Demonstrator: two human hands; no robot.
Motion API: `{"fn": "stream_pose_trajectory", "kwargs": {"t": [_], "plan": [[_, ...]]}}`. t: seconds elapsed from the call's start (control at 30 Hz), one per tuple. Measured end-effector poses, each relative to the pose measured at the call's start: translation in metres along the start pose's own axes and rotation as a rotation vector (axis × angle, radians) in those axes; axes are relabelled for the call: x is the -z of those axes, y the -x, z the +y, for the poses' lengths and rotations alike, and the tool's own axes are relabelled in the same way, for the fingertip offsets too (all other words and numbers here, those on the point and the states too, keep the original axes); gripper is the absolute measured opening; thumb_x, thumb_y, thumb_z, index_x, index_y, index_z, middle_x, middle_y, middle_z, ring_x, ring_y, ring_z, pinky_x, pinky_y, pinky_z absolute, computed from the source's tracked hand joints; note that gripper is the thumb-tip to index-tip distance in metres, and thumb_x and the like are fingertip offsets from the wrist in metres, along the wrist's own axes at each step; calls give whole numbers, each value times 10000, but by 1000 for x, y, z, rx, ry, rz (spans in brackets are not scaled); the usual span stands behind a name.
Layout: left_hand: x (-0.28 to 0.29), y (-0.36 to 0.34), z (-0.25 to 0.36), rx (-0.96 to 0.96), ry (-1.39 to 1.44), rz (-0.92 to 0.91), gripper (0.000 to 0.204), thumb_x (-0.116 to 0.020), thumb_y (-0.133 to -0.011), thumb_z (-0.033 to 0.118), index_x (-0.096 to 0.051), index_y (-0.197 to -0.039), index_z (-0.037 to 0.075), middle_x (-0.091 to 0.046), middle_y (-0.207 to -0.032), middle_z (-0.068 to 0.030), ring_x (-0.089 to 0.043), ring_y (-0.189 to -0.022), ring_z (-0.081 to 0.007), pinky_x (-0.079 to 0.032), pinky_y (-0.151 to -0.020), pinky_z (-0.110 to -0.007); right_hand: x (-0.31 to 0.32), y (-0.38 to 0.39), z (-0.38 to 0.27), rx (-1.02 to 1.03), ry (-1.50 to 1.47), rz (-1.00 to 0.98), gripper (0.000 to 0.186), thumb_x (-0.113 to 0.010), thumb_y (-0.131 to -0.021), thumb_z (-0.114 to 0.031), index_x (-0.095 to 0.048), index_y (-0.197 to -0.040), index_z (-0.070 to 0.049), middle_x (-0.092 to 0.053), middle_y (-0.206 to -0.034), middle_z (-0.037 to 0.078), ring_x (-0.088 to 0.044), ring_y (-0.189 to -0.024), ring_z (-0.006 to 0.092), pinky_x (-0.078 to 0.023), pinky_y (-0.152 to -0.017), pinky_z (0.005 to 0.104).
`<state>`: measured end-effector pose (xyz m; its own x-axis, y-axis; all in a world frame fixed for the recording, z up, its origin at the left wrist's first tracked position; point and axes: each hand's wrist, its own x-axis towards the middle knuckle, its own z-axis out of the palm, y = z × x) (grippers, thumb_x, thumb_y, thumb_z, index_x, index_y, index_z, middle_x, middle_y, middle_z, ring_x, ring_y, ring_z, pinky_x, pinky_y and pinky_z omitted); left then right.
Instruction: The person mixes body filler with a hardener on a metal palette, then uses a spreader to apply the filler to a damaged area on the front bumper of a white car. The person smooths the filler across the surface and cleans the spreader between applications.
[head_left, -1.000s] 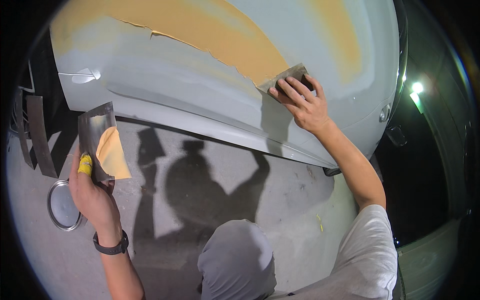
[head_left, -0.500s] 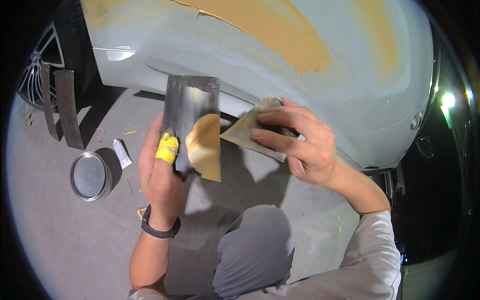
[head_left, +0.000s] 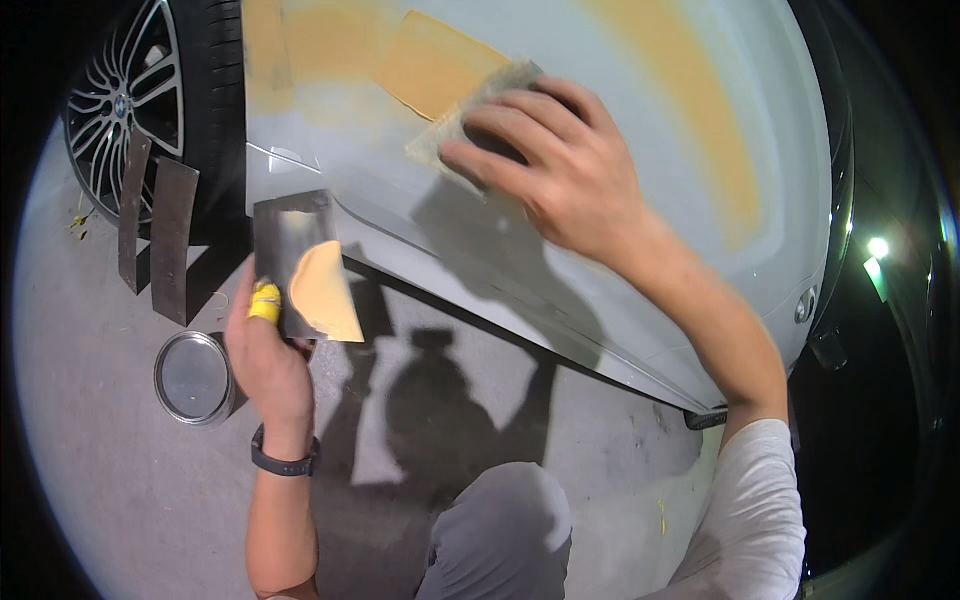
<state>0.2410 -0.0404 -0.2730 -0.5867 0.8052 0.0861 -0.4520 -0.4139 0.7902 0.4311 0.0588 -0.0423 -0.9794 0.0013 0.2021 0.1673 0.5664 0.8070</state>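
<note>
And across goes the right hand (head_left: 550,160)! Half a second ago its spreader (head_left: 432,146) was right by the metal plate (head_left: 272,235) in the left hand (head_left: 268,355); now the two are well apart, and the spreader is up at the car body (head_left: 690,120), left of where it worked a second back. The orange filler (head_left: 440,62), earlier a long, ragged-edged band, shows as a shorter, neater patch ending at the spreader. A broad shadow (head_left: 480,240) has spread beneath, and the wheel (head_left: 122,105) comes further into view.
</note>
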Motion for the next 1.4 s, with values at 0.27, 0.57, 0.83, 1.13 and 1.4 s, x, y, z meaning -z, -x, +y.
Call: {"fn": "stream_pose_trajectory", "kwargs": {"t": [0.27,0.57,0.83,1.13,1.4], "plan": [[-2,22,-5,57,-22,-94,468,-354,-1085,192,-564,-1431,-43,-621,-883,-19,-442,-583,-37,-347,-507,-198,-26,-76,25,132,304,-261,432,-699,-855,-291,-710,-1271,-174,-654,-1295,118,-581,-1290,310,-439,-1100,417],[10,9,-29,201,168,-18,464,-375,-1085,128,-478,-1475,-103,-646,-1313,-172,-667,-1113,-186,-566,-904,-281,4,70,11,-25,283,-295,449,-680,-849,-188,-728,-1293,-242,-668,-1271,0,-624,-1194,201,-436,-1069,463],[13,10,-43,243,124,-97,492,-363,-1078,170,-468,-1483,-89,-626,-1328,-173,-671,-1144,-214,-579,-929,-318,25,195,-4,-119,309,-352,442,-575,-911,-140,-746,-1302,-258,-671,-1305,-10,-619,-1203,196,-444,-1061,473],[17,8,-45,283,39,-134,494,-376,-1080,189,-466,-1496,-61,-601,-1373,-157,-647,-1193,-207,-567,-949,-317,41,235,-19,-170,336,-458,425,-632,-891,-171,-734,-1297,-245,-668,-1280,-23,-625,-1186,170,-455,-1074,456],[-11,56,-43,430,-48,-166,460,-458,-1099,211,-470,-1515,16,-653,-1098,-49,-563,-706,-50,-452,-550,-198,47,136,-137,-832,-811,-91,545,-528,-757,139,-667,-1274,38,-658,-1209,259,-691,-1050,406,-571,-969,457]]}}
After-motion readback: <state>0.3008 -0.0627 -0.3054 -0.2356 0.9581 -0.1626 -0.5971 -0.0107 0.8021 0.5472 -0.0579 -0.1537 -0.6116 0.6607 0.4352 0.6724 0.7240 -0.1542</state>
